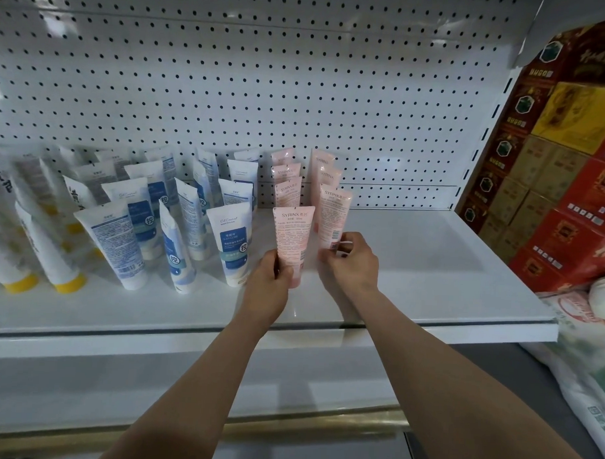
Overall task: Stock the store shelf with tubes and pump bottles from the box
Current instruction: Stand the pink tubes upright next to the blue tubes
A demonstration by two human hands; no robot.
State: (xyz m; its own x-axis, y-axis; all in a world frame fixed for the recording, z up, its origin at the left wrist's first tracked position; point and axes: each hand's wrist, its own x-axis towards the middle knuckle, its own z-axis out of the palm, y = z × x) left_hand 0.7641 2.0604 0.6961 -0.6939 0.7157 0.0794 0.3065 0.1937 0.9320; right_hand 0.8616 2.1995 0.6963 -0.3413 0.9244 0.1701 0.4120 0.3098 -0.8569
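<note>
Two rows of pink tubes stand cap-down on the white shelf (pixel 430 268), in front of the pegboard. My left hand (pixel 270 279) grips the front pink tube of the left row (pixel 292 236) near its base. My right hand (pixel 349 262) pinches the lower end of the front pink tube of the right row (pixel 334 215). Both tubes stand upright with the printed back label facing me. Left of them stand several white and blue tubes (pixel 232 240), some leaning, and white tubes with yellow caps (pixel 46 254) at the far left. The box is not in view.
The shelf's right half is bare white surface up to its front edge (pixel 462 326). Stacked red and yellow cartons (pixel 570 190) rise beyond the shelf's right end, above white plastic sacks (pixel 584 376). A lower shelf (pixel 82 393) lies beneath my arms.
</note>
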